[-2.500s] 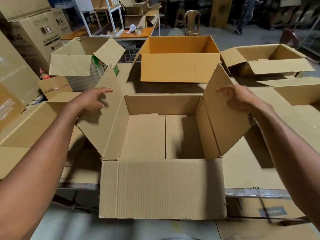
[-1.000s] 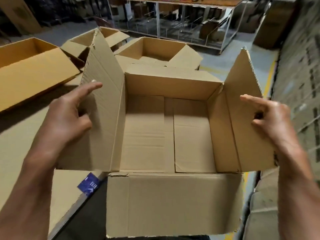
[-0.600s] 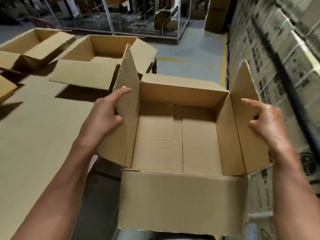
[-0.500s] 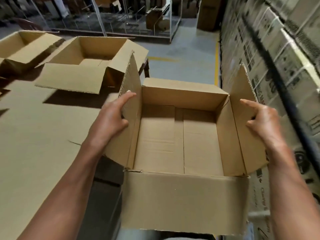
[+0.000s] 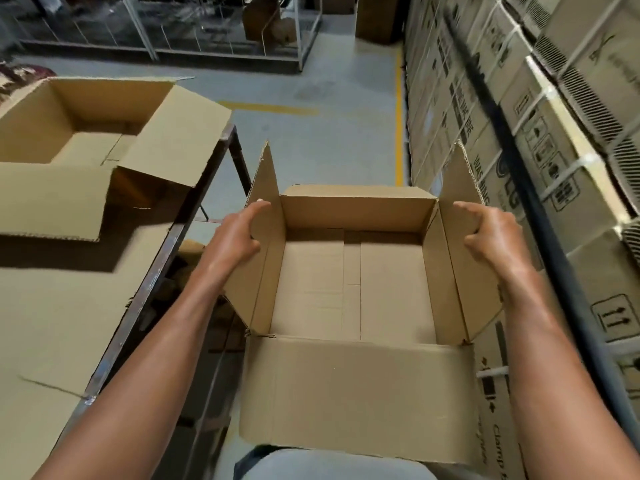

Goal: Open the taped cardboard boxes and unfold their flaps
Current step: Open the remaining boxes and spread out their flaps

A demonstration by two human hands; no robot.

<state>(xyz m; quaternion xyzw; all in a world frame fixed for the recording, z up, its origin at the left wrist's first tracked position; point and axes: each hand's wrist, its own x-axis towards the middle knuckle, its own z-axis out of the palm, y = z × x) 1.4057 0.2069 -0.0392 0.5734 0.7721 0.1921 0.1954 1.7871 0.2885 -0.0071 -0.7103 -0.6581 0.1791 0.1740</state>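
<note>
An open brown cardboard box hangs in the air in front of me, off the table, with nothing inside. Its two side flaps stand up; the near flap hangs down toward me. My left hand grips the left side flap, fingers along its outer face and thumb over the edge. My right hand grips the right side flap the same way. A second opened box with flaps spread lies on the table at the left.
The cardboard-covered table with a dark metal edge runs along the left. A wall of stacked, strapped cartons fills the right. Between them lies grey floor with a yellow line. Metal racks stand at the far end.
I have lifted the box off the table and swung it round to the right, so it now hangs over the aisle beside the stacked cartons. Both hands have kept hold of the side flaps.
</note>
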